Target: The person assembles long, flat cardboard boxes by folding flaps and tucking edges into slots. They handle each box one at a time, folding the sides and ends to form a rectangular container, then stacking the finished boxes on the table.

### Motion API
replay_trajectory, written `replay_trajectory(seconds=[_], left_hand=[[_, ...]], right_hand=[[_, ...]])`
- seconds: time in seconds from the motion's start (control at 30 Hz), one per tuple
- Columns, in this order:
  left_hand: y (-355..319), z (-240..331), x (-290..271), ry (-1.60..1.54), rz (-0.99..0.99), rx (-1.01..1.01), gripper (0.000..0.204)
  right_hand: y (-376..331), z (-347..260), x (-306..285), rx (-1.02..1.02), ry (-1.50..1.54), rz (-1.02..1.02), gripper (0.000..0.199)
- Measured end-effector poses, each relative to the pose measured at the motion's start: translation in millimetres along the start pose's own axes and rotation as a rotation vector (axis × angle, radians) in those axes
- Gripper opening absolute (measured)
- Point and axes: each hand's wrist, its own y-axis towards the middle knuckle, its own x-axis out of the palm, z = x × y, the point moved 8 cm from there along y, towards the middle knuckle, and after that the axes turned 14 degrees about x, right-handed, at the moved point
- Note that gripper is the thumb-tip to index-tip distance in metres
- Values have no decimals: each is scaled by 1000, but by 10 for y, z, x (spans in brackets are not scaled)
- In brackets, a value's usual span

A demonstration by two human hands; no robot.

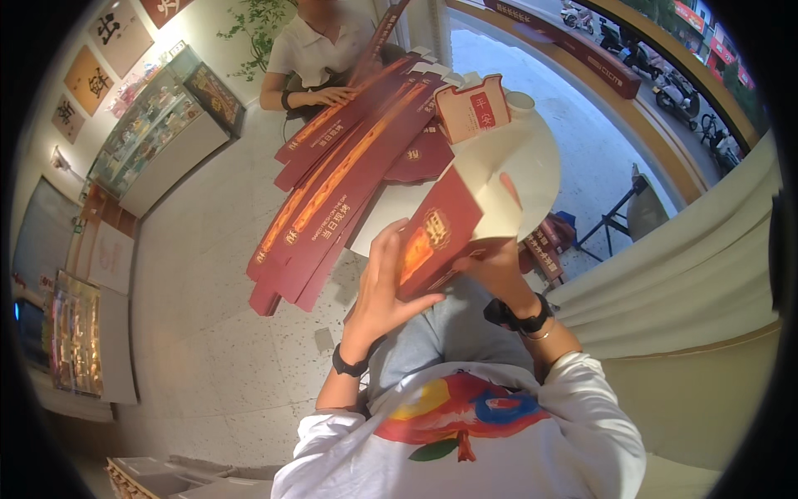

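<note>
Centre of the frame: one left hand [384, 283], one right hand [501, 270], one open maroon box [440, 229], two black wristbands [353, 363]. Upper centre: one white desk [540, 158], one co-worker [306, 50] — and at least four flat maroon sheets [349, 185], overlapping too much for an exact count. Upper left: four wall signs [89, 81]. Left side: two display cases [154, 116].

The box [445, 218] looks like smooth cardboard, the curtain [665, 274] like matt cloth.
</note>
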Motion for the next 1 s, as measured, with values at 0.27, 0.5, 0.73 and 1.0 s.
replay_trajectory(seconds=[0.27,0.5,0.73,1.0], left_hand=[[589,328,-277,7,55,67,74],[531,136,-213,-106,22,-23,67],[465,194,-207,-119,-38,5,61],[433,231,-137,-204,-69,44,61]], right_hand=[[-99,-585,446,-731,-632,40,72],[-28,-439,412,-687,-665,39,65],[-89,-437,447,-634,-658,39,84],[-141,-278,325,-512,-447,16,89]])
